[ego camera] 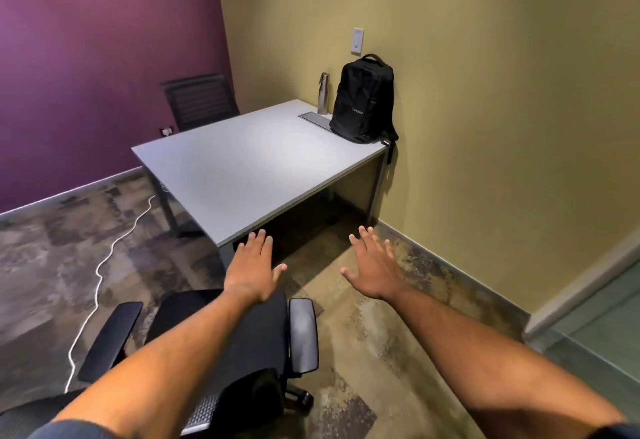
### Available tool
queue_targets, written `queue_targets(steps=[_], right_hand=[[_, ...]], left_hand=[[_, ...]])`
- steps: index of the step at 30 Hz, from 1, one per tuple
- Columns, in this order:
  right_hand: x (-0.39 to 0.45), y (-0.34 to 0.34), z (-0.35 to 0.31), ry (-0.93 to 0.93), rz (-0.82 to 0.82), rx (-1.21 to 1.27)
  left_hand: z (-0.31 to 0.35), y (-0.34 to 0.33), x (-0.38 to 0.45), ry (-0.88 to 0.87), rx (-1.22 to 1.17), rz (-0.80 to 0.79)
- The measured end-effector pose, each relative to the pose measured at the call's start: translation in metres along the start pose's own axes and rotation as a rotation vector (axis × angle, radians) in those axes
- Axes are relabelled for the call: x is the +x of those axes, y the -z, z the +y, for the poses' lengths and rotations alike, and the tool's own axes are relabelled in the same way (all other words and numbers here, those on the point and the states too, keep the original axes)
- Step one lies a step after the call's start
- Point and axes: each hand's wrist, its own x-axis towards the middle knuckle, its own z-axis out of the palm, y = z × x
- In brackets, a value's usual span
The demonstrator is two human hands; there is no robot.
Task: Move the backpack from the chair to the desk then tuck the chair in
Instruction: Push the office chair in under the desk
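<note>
A black backpack [363, 102] stands upright on the far right corner of the grey desk [242, 168], leaning against the tan wall. A black office chair [256, 331] with two armrests stands on the carpet in front of the desk's near edge, its seat bare. My left hand [251, 267] hovers palm down above the front of the chair seat, fingers spread, holding nothing. My right hand [372, 265] is stretched out over the carpet to the right of the chair, also open and holding nothing. My left forearm covers part of the seat.
A steel bottle [323, 93] stands on the desk left of the backpack, next to a grey cable hatch [317, 120]. A second dark chair [201, 100] stands behind the desk by the purple wall. A white cable [104, 265] trails over the carpet at left.
</note>
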Motion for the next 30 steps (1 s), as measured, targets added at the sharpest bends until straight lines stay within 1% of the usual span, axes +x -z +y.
queue_targets(steps=[5,10,16,21,24,30], right_hand=[[-0.028,-0.015,-0.040,-0.007,-0.001,0.019],[-0.054,-0.045,-0.094,-0.025,0.005,0.048],[-0.096,-0.094,-0.187,-0.094,-0.026,0.135],[-0.131,-0.124,-0.258,-0.120,-0.065,0.152],[-0.144,-0.130,-0.286,-0.119,-0.086,0.148],[-0.160,-0.140,-0.311,-0.053,-0.166,0.150]], left_hand=[[-0.038,-0.015,-0.034,0.004,-0.010,-0.007],[-0.091,-0.034,-0.079,-0.013,-0.023,-0.050],[-0.181,-0.046,-0.144,-0.051,0.004,-0.122],[-0.244,-0.057,-0.194,-0.032,-0.030,-0.174],[-0.267,-0.060,-0.214,-0.025,-0.040,-0.198],[-0.288,-0.065,-0.248,0.011,-0.085,-0.218]])
